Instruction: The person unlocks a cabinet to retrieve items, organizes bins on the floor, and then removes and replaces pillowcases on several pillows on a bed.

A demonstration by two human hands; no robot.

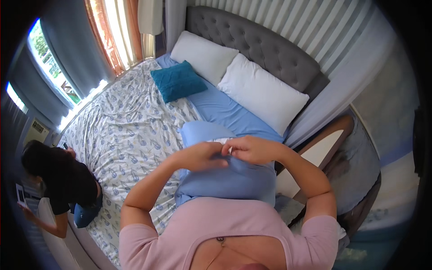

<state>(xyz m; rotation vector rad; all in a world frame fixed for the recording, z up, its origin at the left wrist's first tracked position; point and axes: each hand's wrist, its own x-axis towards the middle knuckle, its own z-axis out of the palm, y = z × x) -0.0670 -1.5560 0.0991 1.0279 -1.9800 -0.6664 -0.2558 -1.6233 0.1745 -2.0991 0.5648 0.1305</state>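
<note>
In front of my torso lies a pillow in a light blue pillowcase, with a strip of white showing behind my hands. Over its middle, my left hand has its fingers bent and partly blurred. My right hand comes in from the other side with curled fingers, its fingertips close to those of my left. Whether either hand pinches the fabric is hard to make out. A blue flap of cloth rises beyond the hands.
The bed has a flowered sheet, a blue sheet, two white pillows and a teal cushion near the tufted grey headboard. Another person kneels at the left, holding a white device. A mirror stands right.
</note>
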